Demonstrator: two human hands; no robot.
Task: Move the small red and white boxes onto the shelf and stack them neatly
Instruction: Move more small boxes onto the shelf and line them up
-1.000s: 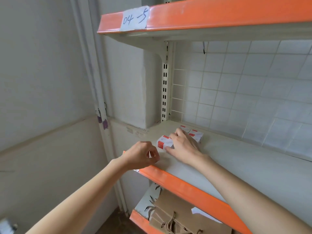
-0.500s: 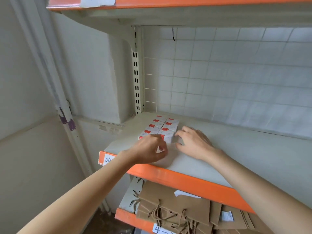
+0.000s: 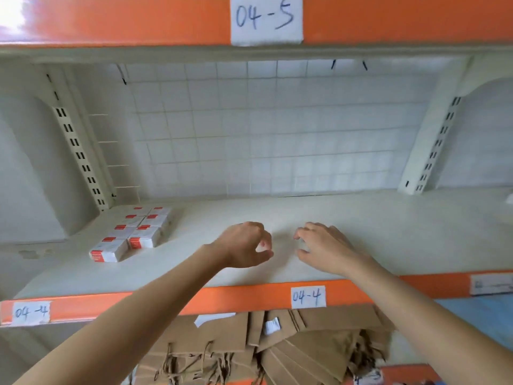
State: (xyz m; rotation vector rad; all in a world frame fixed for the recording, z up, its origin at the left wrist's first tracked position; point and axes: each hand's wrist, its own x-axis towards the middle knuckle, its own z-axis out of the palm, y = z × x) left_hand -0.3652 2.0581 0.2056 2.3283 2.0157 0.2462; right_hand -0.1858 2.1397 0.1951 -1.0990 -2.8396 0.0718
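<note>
The small red and white cardboard boxes sit on the cream metal shelf in its back left corner, packed in two rows that run from the back wall toward the front edge, sides touching. Both hands hover over the middle of the shelf near its orange front edge, well apart from the boxes. The left hand and the right hand each have loosely curled fingers and grasp nothing. Brown paper bags lie heaped on the shelf below.
</note>
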